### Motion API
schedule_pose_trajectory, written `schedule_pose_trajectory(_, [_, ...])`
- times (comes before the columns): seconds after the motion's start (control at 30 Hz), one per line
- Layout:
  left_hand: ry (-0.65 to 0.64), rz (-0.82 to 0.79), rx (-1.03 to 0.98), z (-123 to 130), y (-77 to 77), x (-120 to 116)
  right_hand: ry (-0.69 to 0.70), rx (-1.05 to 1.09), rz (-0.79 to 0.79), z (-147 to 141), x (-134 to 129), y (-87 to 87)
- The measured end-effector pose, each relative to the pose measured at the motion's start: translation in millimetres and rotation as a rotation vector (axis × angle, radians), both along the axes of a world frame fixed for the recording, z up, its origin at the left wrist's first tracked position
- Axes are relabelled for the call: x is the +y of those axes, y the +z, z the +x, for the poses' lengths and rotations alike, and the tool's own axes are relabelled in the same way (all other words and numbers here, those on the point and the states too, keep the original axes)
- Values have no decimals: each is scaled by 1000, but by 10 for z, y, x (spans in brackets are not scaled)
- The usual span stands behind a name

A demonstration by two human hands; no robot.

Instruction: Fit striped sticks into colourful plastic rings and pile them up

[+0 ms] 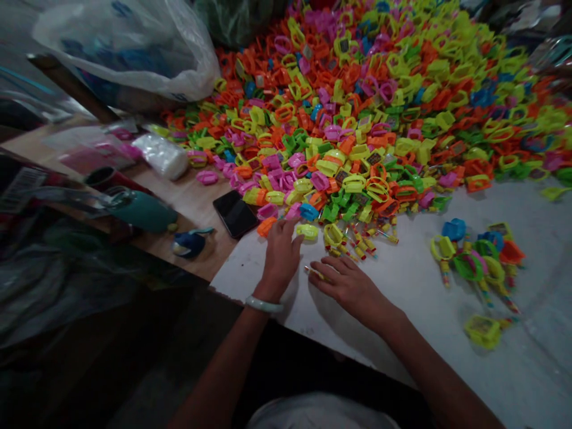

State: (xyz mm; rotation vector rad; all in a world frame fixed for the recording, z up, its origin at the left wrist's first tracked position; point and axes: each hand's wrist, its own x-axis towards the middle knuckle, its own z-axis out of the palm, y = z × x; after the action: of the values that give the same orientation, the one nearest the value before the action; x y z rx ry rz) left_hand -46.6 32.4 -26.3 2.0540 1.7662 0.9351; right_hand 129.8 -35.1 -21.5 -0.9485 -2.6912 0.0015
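Observation:
My left hand (281,253) reaches to the front edge of a heap of plastic toy watches (353,161). Its fingers are apart, with the thumb beside a yellow toy watch (307,232) and the fingertips close to an orange toy watch (267,226). Under the fingers of my right hand (351,289) is a thin clear tube (315,273) with yellowish contents, gripped low over the white tabletop (393,268). Several similar tubes with coloured filling (361,241) lie just beyond that hand.
On the right, toy watches with tubes attached (482,262) form a small group. Left of the heap are a black phone (235,213), a teal bottle (140,210), a dark blue item (188,243) and a clear plastic packet (163,156). A large plastic bag (192,53) stands behind.

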Motion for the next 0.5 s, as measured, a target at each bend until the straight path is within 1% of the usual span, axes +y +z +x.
schedule_pose_trajectory(0.03, [-23, -6, 35, 0, -20, 38, 11, -15, -28, -52, 36, -33])
schedule_pose_trajectory(0.1, [-32, -14, 52, -18, -58, 61, -27, -30, -73, -67, 43, -107])
schedule_pose_trajectory(0.17, [-28, -18, 6, -59, -89, 17, -101, 26, -74, -34, -17, -167])
schedule_pose_trajectory(0.2, [-29, -23, -29, -86, -103, -21, -134, 87, -70, -22, -53, -190])
schedule_pose_trajectory(0.23, [-43, -43, -71, -117, -121, -63, -162, 180, -68, -18, -81, -210])
schedule_pose_trajectory(0.27, [-58, -63, -110, -149, -145, -102, -189, 289, -106, -24, -92, -232])
schedule_pose_trajectory(0.33, [-63, -73, -167, -203, -203, -161, -285, 519, -182, -59, -50, -278])
schedule_pose_trajectory(0.4, [-66, -79, -203, -225, -249, -210, -451, 715, -319, -111, 60, -316])
schedule_pose_trajectory(0.47, [-148, -105, -234, -188, -265, -283, -612, 890, -454, -168, 177, -346])
schedule_pose_trajectory(0.5, [-196, -105, -244, -145, -264, -333, -664, 967, -506, -198, 220, -364])
